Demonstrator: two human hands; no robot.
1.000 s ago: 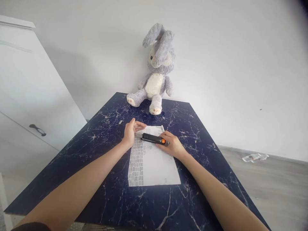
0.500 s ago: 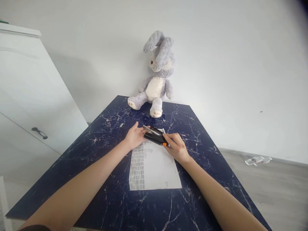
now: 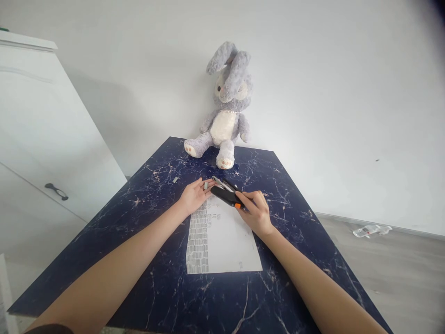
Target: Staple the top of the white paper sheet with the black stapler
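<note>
My right hand [image 3: 256, 211] grips a black stapler [image 3: 225, 195] with an orange part near my fingers. The stapler is unfolded, and its metal staple channel shows. My left hand [image 3: 194, 195] is palm up with its fingers stretched toward the stapler's front end. On those fingers lies a small grey piece [image 3: 206, 185] that looks like a strip of staples. Beneath both hands, a white sheet of paper [image 3: 231, 246] with rows of grey print down its left side lies on the table.
Another small grey strip [image 3: 175, 179] lies left of the paper on the dark blue marbled table [image 3: 156, 283]. A plush rabbit [image 3: 225, 125] sits at the back against the wall. A white cabinet [image 3: 45, 130] stands at left; clear plastic packaging [image 3: 371, 231] lies on the floor at right.
The stapler has moved slightly right, away from my left hand. A small grey strip now shows on my left fingers, which are more spread.
</note>
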